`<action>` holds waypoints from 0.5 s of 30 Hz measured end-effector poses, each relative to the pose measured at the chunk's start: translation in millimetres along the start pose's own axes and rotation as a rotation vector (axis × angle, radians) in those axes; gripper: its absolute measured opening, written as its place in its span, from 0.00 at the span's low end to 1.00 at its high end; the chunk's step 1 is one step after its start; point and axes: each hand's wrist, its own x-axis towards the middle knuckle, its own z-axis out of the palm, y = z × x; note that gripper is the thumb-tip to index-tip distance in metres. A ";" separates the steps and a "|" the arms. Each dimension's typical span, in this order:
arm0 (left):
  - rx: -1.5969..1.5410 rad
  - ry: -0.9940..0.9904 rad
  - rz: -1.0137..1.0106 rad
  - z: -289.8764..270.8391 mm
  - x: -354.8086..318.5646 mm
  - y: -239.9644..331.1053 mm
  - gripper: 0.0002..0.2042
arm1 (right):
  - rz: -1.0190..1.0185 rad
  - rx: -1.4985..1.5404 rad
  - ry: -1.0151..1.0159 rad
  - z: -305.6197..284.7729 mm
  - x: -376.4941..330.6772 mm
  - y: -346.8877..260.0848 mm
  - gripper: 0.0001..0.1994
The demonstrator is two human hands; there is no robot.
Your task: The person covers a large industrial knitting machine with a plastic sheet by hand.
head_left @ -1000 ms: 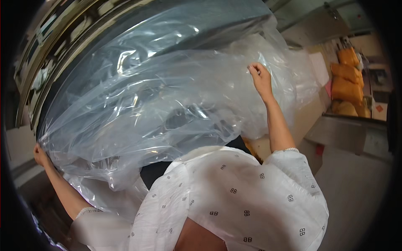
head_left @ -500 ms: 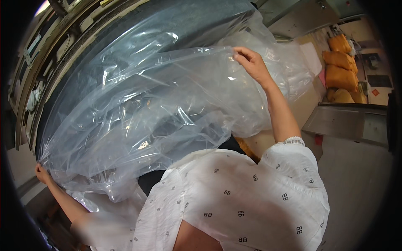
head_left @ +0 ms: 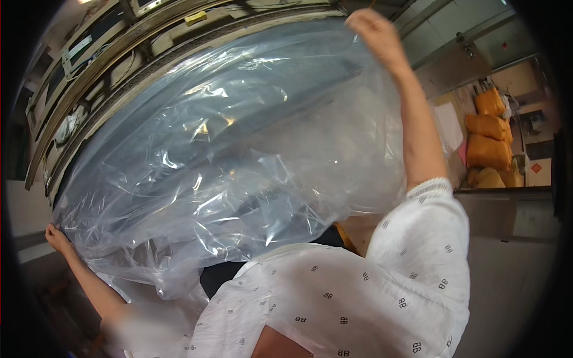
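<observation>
A large sheet of clear plastic film (head_left: 239, 173) is stretched out in front of me, shiny and wrinkled, and hangs down toward my lap. Beneath its far part shows a dark grey-blue surface (head_left: 298, 65). At the far right corner my right hand (head_left: 377, 36) is closed on the film's edge, arm reaching far out. Over at the left end, my left hand (head_left: 58, 237) pinches the film's other corner, low and close to the end of the dark surface. The fingertips of both hands are partly hidden.
Along the far side runs a metal machine frame (head_left: 113, 59) with rails and a small yellow piece (head_left: 195, 18). Several orange bundles (head_left: 489, 140) are stacked at the right beyond an opening. Grey metal panels (head_left: 441, 80) stand at the far right.
My right hand has moved up and away to the far corner, pulling the film's edge across the dark surface. My left hand stays at the left end, holding its corner.
</observation>
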 end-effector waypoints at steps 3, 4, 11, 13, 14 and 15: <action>0.037 0.066 0.014 -38.5 11.1 -28.6 0.18 | 0.091 -0.273 -0.231 44.7 1.3 56.0 0.08; -0.064 0.036 0.004 -61.6 16.6 -34.5 0.18 | 0.191 -0.193 -0.221 59.3 -2.3 58.1 0.08; 0.022 -0.152 0.027 -172.7 -3.9 -12.7 0.22 | 0.266 -0.325 -0.037 94.8 -1.3 39.3 0.08; -0.154 -0.168 -0.112 -173.3 -27.9 2.2 0.22 | 0.199 -0.392 -0.027 92.2 -0.7 36.7 0.08; -0.315 -0.171 -0.249 -186.5 -36.1 5.3 0.22 | 0.195 -0.381 -0.025 91.8 0.1 39.8 0.08; -0.306 -0.224 -0.248 -196.1 -41.6 8.7 0.21 | 0.174 -0.356 -0.040 91.5 1.7 45.2 0.07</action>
